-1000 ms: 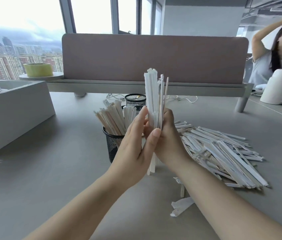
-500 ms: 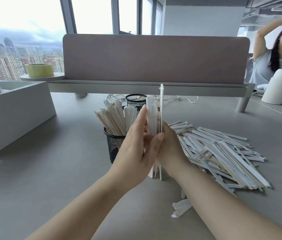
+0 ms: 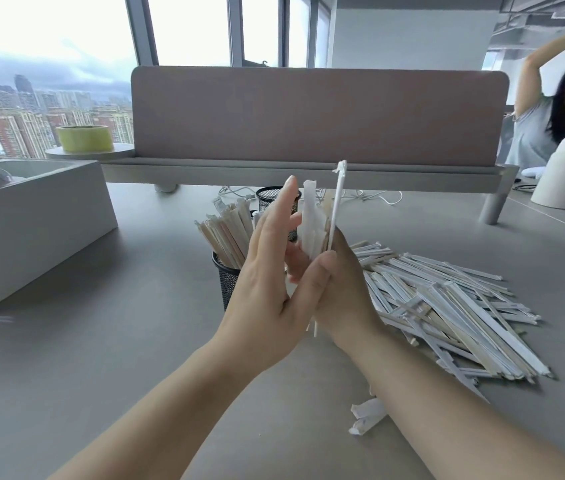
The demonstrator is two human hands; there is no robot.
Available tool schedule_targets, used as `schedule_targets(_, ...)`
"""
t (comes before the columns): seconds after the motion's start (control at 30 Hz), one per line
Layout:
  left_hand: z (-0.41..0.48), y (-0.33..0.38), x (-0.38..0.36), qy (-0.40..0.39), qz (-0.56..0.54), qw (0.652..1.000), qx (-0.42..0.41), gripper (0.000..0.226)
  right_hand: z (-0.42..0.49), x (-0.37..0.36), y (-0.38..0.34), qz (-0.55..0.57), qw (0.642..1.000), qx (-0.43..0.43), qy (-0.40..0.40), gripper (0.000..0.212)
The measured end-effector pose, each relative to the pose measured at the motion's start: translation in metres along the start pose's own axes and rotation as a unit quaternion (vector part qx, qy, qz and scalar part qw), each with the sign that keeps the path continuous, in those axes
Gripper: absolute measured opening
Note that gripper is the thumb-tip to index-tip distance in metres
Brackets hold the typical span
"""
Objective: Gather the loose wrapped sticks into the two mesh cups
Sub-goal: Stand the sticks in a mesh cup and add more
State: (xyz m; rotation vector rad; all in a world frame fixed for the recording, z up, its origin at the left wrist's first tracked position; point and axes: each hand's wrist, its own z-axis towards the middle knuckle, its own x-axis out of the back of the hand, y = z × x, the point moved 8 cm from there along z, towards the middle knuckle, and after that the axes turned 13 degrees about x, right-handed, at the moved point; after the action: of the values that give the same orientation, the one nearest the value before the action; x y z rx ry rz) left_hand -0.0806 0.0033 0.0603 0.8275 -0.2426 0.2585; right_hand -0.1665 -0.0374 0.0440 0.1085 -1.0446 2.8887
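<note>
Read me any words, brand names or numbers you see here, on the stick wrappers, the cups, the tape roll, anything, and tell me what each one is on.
No text can be read anywhere.
Bundle of wrapped sticks in the hands: wrappers look plain.
Pile of wrapped sticks on the table: no print visible.
Near mesh cup, far mesh cup: no label.
Tape roll: no marking shows.

Grey desk (image 3: pixel 108 348): stick pile (image 3: pixel 454 306), two mesh cups (image 3: pixel 227 289).
</note>
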Motion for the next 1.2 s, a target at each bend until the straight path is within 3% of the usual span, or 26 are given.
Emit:
schedule_targets(0.13,-0.001,-0.002,-0.001,-0.006,0.019,1.0,0.006,0.065,-0.007,-0.009,0.011,-0.062,0.996,-0.025,-0.054,0.009)
schedule_targets(0.43,0.007,-0.001,0.0,0.006,0.044,0.999,-0.011,0.064,-0.016,-0.012,0.019,-0.105,0.988,-0.091,-0.069,0.014)
schedule_targets(0.63,0.007,-0.006,-0.001,0.018,0.068,0.997,-0.034,0.054,-0.012,-0.013,0.014,-0.148,0.985,-0.054,-0.071,0.008)
schedule_targets(0.8,0.009,-0.002,-0.002,0.012,0.06,0.997,-0.038,0.063,-0.012,-0.013,0.013,-0.136,0.987,-0.046,-0.077,0.016)
schedule_targets(0.97,0.01,-0.002,-0.004,0.017,0.121,0.991,-0.051,0.045,-0.012,-0.017,0.015,-0.21,0.97,-0.036,-0.119,0.014)
schedule_targets(1.03,0.009,-0.005,-0.003,0.031,0.142,0.988,-0.057,0.036,-0.011,-0.015,0.013,-0.232,0.963,-0.043,-0.129,0.027)
schedule_targets(1.1,0.009,-0.006,-0.001,0.041,0.151,0.986,-0.062,0.034,-0.013,-0.012,0.013,-0.21,0.968,-0.066,-0.12,0.038)
schedule_targets(1.2,0.011,-0.006,0.01,0.044,0.132,0.989,-0.059,0.04,-0.015,-0.009,0.018,-0.081,0.989,-0.106,-0.057,0.033)
